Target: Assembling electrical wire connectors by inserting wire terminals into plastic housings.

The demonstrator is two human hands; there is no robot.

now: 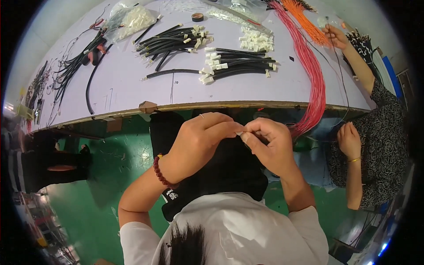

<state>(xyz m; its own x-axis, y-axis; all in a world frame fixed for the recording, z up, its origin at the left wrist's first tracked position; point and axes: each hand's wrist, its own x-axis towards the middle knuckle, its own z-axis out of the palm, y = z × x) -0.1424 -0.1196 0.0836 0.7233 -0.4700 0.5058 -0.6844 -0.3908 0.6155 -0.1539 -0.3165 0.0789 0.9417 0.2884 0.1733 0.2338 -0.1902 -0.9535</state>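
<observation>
In front of my body, just off the table's near edge, my left hand [201,139] and my right hand [270,143] meet fingertip to fingertip. Both are closed in a pinch around a small white piece [239,133], mostly covered by the fingers, so its exact kind is hidden. On the table beyond them lies a row of short black sleeved cables [240,64] with white connectors on their ends. One more black cable [172,71] lies to the left of that row.
The table [128,84] also bears a cable pile [170,42], loose white connectors [256,39], a bag of white parts [132,20], a tape roll [197,17] and scissors [91,57]. Red wires [309,75] hang over the edge. A co-worker [375,137] handles wire at right.
</observation>
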